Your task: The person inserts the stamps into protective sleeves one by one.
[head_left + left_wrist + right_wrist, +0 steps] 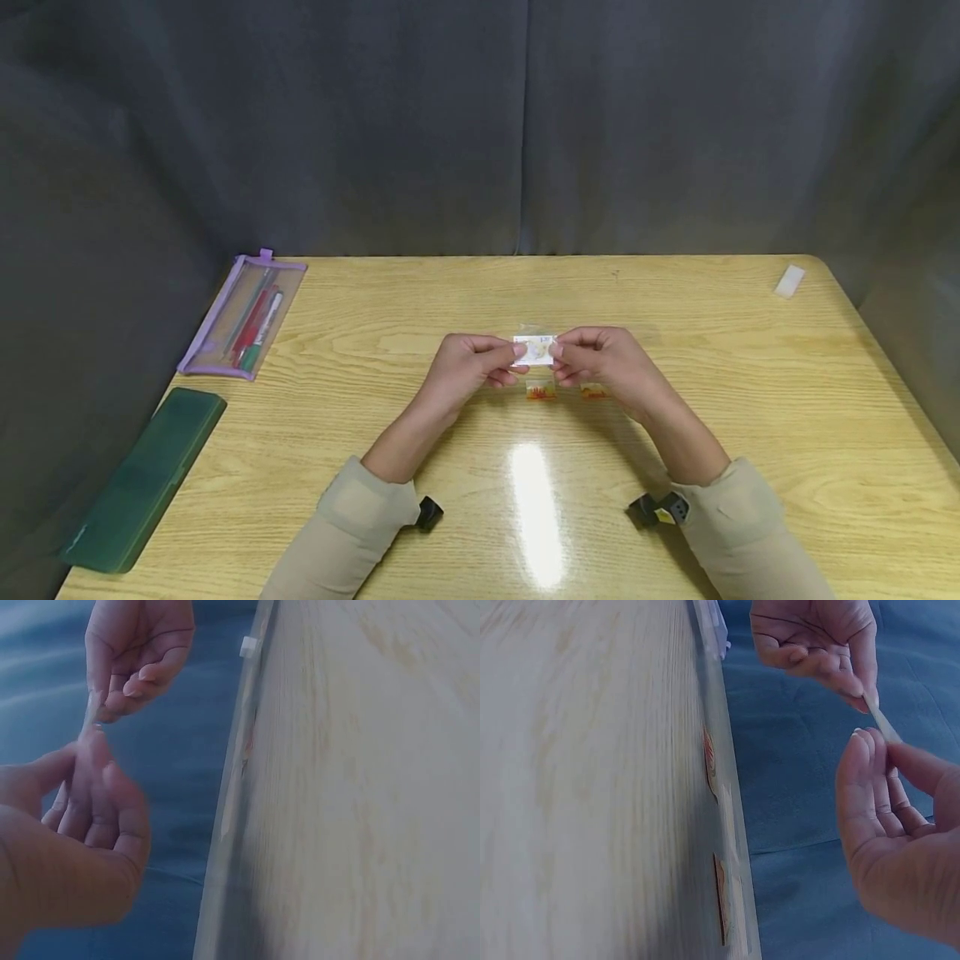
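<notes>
Both hands hold up a small white printed slip (534, 353), like a postage stamp, above the middle of the table. My left hand (480, 360) pinches its left end between thumb and fingers. At its right end my right hand (600, 358) pinches it likewise. Seen edge-on, the slip (883, 720) is a thin pale strip between the two hands in the right wrist view. Below the hands, two small orange-printed pieces, one left (540, 391) and one right (594, 392), lie on the table, partly hidden. Something clear, like plastic film (528, 328), shows behind the slip.
At the table's left side lie a purple-edged mesh pouch (217, 312) with pens and a dark green case (146, 479). A small white block (789, 282) lies near the back right corner. Dark curtains (375, 125) hang round the wooden table (750, 400).
</notes>
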Demonstrator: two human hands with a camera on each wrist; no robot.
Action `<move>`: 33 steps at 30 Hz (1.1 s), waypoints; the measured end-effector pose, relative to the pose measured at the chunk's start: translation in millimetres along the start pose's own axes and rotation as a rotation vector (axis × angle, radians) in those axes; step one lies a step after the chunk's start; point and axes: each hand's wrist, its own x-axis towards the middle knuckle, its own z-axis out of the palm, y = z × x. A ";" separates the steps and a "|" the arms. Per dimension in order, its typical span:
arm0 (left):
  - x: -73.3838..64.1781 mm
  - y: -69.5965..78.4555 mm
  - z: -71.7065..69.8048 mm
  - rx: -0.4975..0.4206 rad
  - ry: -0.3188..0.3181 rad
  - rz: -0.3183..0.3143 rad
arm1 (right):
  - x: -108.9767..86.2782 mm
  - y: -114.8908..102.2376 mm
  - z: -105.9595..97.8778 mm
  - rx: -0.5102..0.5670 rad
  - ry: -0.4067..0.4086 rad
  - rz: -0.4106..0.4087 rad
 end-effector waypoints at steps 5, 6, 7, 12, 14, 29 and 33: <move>-0.1 0.1 1.7 0.034 0.020 0.016 | -0.9 -1.4 -0.3 0.017 0.008 -0.003; -0.1 -0.3 2.4 0.036 0.014 0.017 | -0.9 -1.5 0.1 0.011 0.004 0.000; -0.1 -0.6 3.1 0.036 0.005 0.016 | -0.7 -1.6 1.0 0.000 0.001 0.005; 0.7 -0.8 5.8 0.049 -0.047 0.013 | -2.0 -3.6 1.7 -0.062 -0.002 0.028; 1.5 0.4 5.6 0.057 -0.055 0.017 | -3.0 -4.6 0.0 -0.057 -0.002 0.029; 0.7 4.8 -7.8 0.071 -0.011 -0.030 | 2.5 -7.7 -2.6 -0.052 -0.007 0.036; 1.1 4.6 -11.7 0.061 0.003 -0.036 | 6.4 -8.6 -1.7 -0.049 -0.019 0.046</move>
